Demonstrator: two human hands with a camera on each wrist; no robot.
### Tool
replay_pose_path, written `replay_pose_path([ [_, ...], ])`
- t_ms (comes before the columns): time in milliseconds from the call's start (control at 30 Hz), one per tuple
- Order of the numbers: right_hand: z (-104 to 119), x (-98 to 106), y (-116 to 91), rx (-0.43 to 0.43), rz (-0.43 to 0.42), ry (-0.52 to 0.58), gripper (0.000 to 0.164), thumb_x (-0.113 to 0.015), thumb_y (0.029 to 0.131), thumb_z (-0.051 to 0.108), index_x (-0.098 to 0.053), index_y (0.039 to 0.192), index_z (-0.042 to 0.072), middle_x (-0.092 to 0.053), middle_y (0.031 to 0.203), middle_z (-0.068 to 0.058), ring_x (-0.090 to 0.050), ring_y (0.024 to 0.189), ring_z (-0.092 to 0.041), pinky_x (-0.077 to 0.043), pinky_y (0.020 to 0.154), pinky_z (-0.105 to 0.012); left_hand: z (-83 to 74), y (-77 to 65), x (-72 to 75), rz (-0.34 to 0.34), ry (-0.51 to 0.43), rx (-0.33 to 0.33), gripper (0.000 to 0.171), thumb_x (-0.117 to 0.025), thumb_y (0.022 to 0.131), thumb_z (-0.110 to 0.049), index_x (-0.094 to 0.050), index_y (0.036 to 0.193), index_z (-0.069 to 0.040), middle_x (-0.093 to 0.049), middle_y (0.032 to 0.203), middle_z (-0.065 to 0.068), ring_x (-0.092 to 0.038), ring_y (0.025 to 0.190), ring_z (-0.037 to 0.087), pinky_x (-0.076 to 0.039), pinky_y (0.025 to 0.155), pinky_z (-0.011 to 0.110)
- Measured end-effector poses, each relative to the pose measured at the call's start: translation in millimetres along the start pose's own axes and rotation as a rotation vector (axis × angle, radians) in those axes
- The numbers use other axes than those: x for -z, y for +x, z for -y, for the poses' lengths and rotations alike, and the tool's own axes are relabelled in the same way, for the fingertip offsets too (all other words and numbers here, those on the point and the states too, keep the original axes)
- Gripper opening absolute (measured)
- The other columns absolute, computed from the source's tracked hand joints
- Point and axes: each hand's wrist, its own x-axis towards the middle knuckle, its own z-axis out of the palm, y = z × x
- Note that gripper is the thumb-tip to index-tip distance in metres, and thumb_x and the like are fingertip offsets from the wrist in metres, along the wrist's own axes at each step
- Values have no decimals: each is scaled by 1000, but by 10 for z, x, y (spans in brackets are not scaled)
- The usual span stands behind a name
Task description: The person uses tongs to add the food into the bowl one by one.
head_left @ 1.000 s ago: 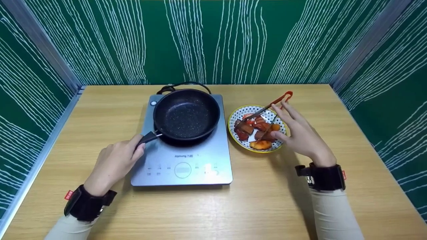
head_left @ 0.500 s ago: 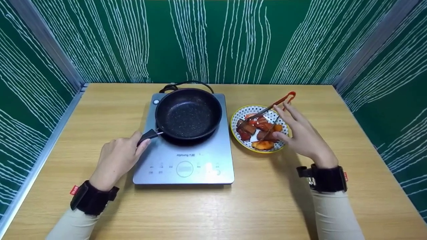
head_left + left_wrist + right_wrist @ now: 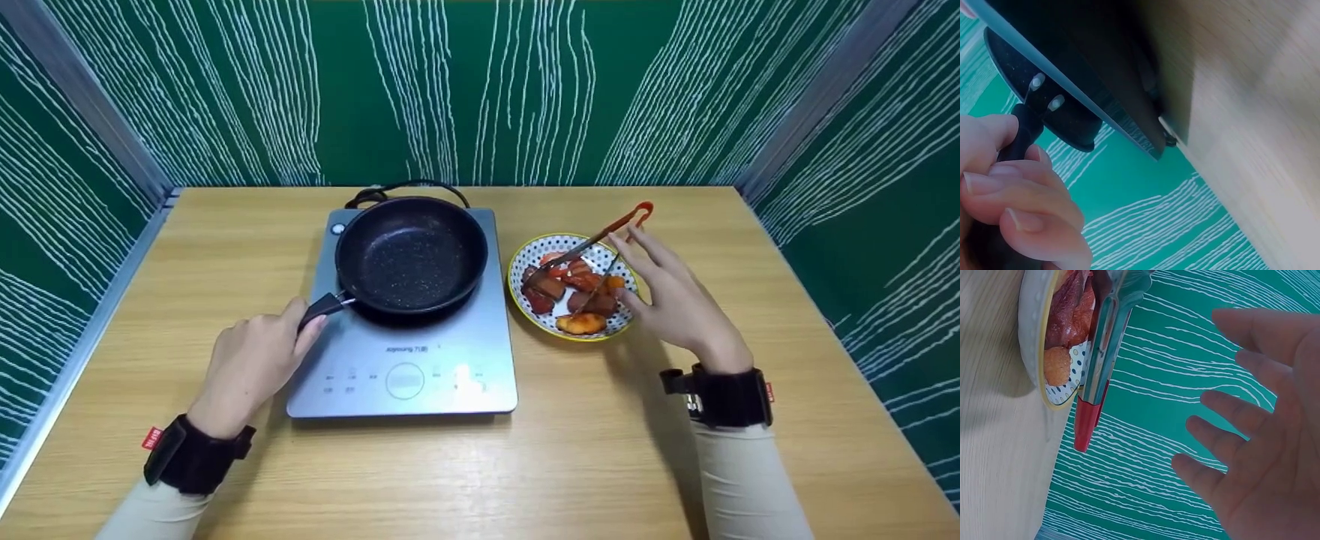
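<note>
Out there I have a speckled black frying pan (image 3: 411, 256) on a silver cooktop (image 3: 450, 356), handle (image 3: 322, 307) angled toward near left; red-ended metal tongs (image 3: 1100, 365) slant, splayed, across the dotted, yellow-rimmed plate (image 3: 553, 242) of food (image 3: 581, 324).

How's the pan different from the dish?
The pan is black; the dish is white with dark dots. The pan has a handle, gripped by the left hand; the dish shows none. The pan sits on the cooker, the dish on the table. Both are round.
</note>
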Motion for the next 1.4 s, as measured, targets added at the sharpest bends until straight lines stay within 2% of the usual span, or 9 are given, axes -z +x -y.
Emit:
replay_pose_path([
  [300,-34,15,8,40,-30,-101,70,-71,101,13,-42,164,23,-36,168,-21,-22,158,-48,-21,118,-76,-3,14,7,26,-13,7,35,-62,109,-36,-58,104,-2,-44,62,5,-45,48,23,-30,45,34],
  [433,-106,49,108,49,-5,-153,67,-71,100,12,-46,161,19,-41,164,-23,-28,155,-49,-21,118,-76,10,1,21,35,-17,11,34,-62,109,-36,-58,104,-2,-44,62,5,-45,49,23,-30,46,34],
  [567,-211,77,275,67,40,-245,63,-75,97,9,-53,156,15,-47,158,-24,-37,149,-50,-26,114,-77,20,-12,45,36,-11,11,34,-61,109,-35,-58,103,-2,-43,62,5,-44,48,23,-29,45,34],
  [833,-392,70,630,107,163,-408,77,-80,93,5,-45,161,12,-37,162,-30,-34,148,-56,-27,115,-76,11,-20,52,41,-6,11,35,-60,110,-36,-57,103,-2,-43,63,5,-44,48,24,-29,44,35],
  [1000,-437,32,766,133,199,-455,76,-82,91,2,-49,158,11,-39,161,-31,-35,149,-54,-27,116,-75,3,-4,52,44,-7,4,34,-61,109,-36,-57,103,-3,-44,63,5,-45,48,24,-30,45,35],
  [1200,-459,-61,851,167,200,-513,68,-77,93,-2,-52,156,9,-45,158,-28,-37,149,-51,-30,116,-73,12,2,60,43,-13,1,34,-62,109,-36,-58,104,-2,-44,63,5,-45,49,24,-30,45,35],
  [1400,-480,-138,886,174,169,-504,61,-74,94,-7,-58,151,7,-55,148,-28,-45,143,-51,-33,114,-73,19,-5,45,39,-11,-4,35,-61,109,-36,-58,103,-2,-44,63,5,-45,49,24,-30,45,35],
])
